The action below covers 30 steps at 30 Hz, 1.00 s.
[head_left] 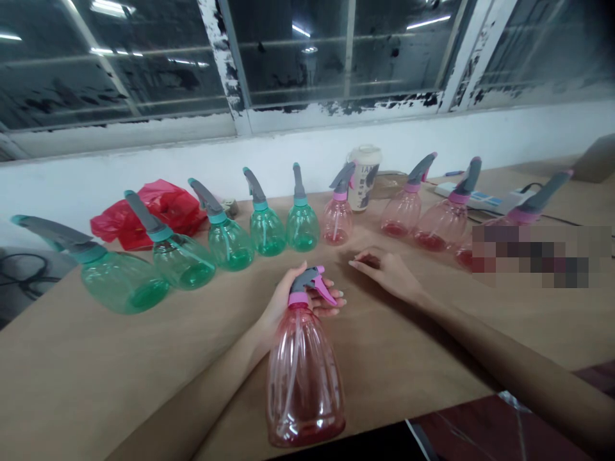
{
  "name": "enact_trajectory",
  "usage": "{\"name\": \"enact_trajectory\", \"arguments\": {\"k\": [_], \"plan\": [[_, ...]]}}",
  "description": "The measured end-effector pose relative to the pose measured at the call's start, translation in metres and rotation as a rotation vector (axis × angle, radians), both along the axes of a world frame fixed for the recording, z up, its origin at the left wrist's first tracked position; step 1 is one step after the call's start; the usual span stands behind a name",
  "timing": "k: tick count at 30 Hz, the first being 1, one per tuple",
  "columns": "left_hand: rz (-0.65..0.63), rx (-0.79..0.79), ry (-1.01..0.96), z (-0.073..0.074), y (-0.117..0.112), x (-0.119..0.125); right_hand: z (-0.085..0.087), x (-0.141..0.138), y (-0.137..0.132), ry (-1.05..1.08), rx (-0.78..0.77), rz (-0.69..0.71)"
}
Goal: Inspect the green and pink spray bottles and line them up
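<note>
My left hand (288,301) is wrapped round the neck and grey-pink trigger head of a pink spray bottle (305,378) that stands near the front edge of the wooden table (96,371). My right hand (387,272) lies on the table a little to the right, fingers stretched out towards the left and holding nothing. A row of spray bottles stands beyond my hands: several green ones (225,240) on the left and several pink ones (406,208) on the right.
A crumpled red plastic bag (158,208) lies behind the green bottles. A paper cup with a lid (364,176) stands by the white wall. A power strip (485,198) with a cable lies at the right back. Windows run above.
</note>
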<state>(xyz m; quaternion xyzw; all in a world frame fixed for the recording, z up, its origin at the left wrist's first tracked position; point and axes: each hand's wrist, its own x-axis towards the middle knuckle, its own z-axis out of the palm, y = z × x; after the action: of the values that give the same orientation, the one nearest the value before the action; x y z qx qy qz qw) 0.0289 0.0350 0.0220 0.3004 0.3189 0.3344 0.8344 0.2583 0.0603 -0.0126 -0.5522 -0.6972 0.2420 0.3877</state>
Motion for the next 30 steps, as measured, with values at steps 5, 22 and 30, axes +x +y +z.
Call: {"name": "enact_trajectory", "arguments": {"k": [5,22,30], "plan": [[-0.003,0.04,0.046,-0.001,-0.002,-0.001,0.001,-0.001,0.0,0.006,0.002,0.011],[0.268,0.083,0.058,0.008,0.015,-0.018,0.018,-0.019,-0.02,0.055,-0.064,0.108],[0.44,0.161,0.036,0.017,0.009,-0.019,0.05,-0.062,-0.065,0.017,-0.251,0.328]]}}
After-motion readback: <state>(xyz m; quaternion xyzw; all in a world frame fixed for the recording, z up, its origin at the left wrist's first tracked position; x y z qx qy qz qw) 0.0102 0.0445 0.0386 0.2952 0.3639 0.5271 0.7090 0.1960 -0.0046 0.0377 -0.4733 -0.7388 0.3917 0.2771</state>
